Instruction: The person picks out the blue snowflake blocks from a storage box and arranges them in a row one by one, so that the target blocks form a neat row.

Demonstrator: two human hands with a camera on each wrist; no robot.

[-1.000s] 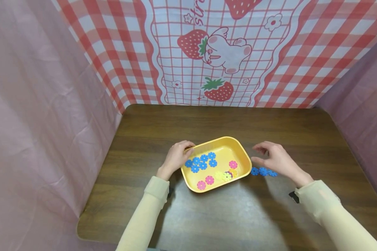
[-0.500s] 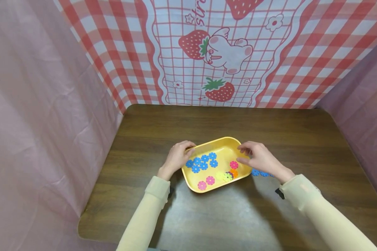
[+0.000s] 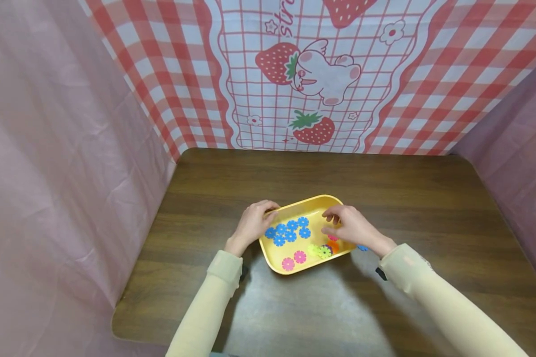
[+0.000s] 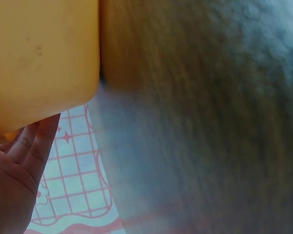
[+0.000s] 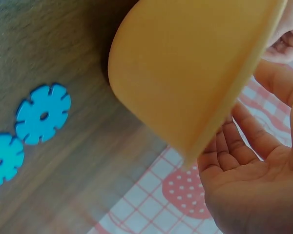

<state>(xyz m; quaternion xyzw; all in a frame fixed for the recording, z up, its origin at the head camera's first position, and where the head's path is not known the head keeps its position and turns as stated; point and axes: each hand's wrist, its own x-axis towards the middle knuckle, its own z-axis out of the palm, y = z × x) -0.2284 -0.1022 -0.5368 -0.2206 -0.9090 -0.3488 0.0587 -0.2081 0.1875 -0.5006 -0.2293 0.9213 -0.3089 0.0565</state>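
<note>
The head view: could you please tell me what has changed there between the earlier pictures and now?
The right hand has moved left, from just off the right end of the yellow tray to over its inside; nothing was visibly picked up or released. The left hand still holds the tray's rim, and the tray and the blue discs inside stayed put.

Head-high, looks down toward the far edge of the table [image 3: 312,171]; from both wrists, shares the tray [image 5: 176,73] close-up.
</note>
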